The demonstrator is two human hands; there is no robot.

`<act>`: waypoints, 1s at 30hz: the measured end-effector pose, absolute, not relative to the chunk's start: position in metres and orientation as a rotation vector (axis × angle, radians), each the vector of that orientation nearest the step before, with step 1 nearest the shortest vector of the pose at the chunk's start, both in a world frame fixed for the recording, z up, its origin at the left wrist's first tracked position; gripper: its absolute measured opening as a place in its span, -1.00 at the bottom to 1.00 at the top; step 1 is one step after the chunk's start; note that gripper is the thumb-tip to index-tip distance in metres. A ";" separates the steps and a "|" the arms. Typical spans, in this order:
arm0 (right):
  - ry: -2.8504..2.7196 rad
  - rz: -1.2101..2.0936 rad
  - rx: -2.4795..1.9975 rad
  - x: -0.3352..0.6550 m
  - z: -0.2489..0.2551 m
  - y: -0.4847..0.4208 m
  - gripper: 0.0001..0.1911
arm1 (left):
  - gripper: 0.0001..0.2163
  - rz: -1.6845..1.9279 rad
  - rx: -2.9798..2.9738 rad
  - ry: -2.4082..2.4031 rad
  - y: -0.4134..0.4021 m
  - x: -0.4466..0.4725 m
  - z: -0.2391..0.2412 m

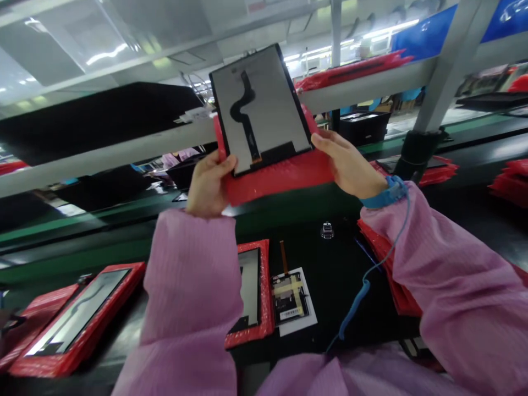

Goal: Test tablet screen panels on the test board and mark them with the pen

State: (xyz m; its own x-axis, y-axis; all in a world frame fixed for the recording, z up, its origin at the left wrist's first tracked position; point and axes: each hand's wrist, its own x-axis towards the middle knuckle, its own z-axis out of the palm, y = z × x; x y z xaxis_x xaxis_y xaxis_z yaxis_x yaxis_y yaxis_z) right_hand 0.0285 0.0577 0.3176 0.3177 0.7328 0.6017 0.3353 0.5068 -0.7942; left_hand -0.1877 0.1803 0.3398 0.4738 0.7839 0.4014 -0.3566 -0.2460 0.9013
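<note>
A: Nearest the camera, what lay on the bench?

B: A black mat, partly covered by both pink sleeves. On it, a small circuit part on a white card, with yellow tape across it. Just left of that, a panel in a red pouch, half hidden under the left sleeve. Further left, another pouched panel lay flat at the bench edge.

A: And to the right?

B: A stack of red pouches, under the right forearm. A blue coiled cord ran from a blue wrist strap down across the mat.

A: The hands?

B: Both raised above the bench. Left hand gripped the lower left corner of a red pouch, thumb on the front. Right hand held the right edge, fingers closed on it. A grey screen panel with a black ribbon cable on its face stood tilted up out of the pouch, between the two hands, about chest-high over the mat.

A: Was the panel touching either hand?

B: Right fingertips met its lower right edge; the left thumb sat at its bottom left corner.

A: Beyond that?

B: A green belt, then a grey frame rail, more red pouches on the upper rail.
</note>
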 end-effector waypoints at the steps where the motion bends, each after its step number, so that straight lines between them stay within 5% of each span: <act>1: -1.270 0.456 -1.037 0.024 0.312 0.046 -0.69 | -0.95 1.125 1.451 0.335 0.169 -0.194 0.323; 11: -0.780 0.848 -1.464 0.005 0.174 -0.103 -0.26 | -0.44 0.847 1.078 0.499 0.049 -0.213 0.143; 17: -0.610 1.246 -1.415 0.002 0.084 -0.157 -0.29 | -0.34 0.723 0.863 0.704 0.028 -0.177 0.062; 24: -0.525 1.211 -1.418 0.007 0.038 -0.141 -0.38 | -0.55 0.803 1.072 0.818 0.064 -0.179 0.042; 30: -0.814 0.985 -1.724 0.010 0.029 -0.120 -0.54 | -0.67 0.858 1.891 1.168 0.104 -0.202 0.045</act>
State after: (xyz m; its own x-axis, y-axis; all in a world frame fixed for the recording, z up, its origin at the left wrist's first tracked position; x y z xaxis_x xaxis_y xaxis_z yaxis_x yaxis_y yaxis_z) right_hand 0.0099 -0.1202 0.0289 0.4526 0.8558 -0.2506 0.0853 -0.3213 -0.9431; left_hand -0.2015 0.1042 0.0451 0.3614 0.9193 0.1556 0.4235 -0.3105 0.8510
